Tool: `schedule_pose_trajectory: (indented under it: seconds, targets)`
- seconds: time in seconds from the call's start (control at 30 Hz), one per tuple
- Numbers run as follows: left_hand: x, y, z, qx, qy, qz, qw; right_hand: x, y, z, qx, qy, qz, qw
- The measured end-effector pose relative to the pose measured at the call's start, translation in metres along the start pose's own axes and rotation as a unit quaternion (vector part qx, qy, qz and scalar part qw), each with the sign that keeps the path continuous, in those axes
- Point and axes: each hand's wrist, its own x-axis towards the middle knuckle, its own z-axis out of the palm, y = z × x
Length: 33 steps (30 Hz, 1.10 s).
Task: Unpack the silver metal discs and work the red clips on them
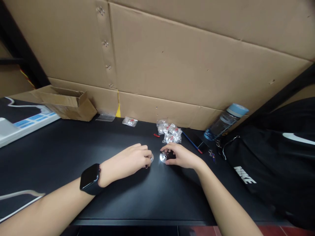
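My left hand, with a black watch at its wrist, is closed over a small shiny round piece. Only that piece's right edge shows past my fingers. Just to the right, my right hand curves its thumb and fingers around a shiny silver disc. The two pieces are apart, with a narrow gap between them. Beyond my right hand lies a pile of clear plastic packets with silvery round pieces and red bits inside. Beside the pile is a small red loop.
Along the cardboard wall are an open cardboard box, a flat clear bag and a single packet. A blue pen-like stick, phone-like dark slab, water bottle, keyrings and black bag lie right. A power strip sits left.
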Motion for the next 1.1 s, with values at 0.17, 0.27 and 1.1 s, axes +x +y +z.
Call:
schedule_pose_trajectory:
  seconds: [0.17,0.27,1.1]
  targets:
    - [0.000,-0.007,0.004,-0.031,0.017,-0.009,0.999,-0.002,-0.003,-0.001,-0.011,-0.016,0.015,1.000]
    - [0.000,-0.007,0.002,-0.049,0.010,-0.006,0.999,-0.004,-0.004,-0.002,-0.011,-0.029,0.019,0.999]
    - [0.058,-0.070,0.024,0.038,0.029,-0.161,0.986,-0.005,-0.007,0.005,-0.037,-0.011,-0.035,0.999]
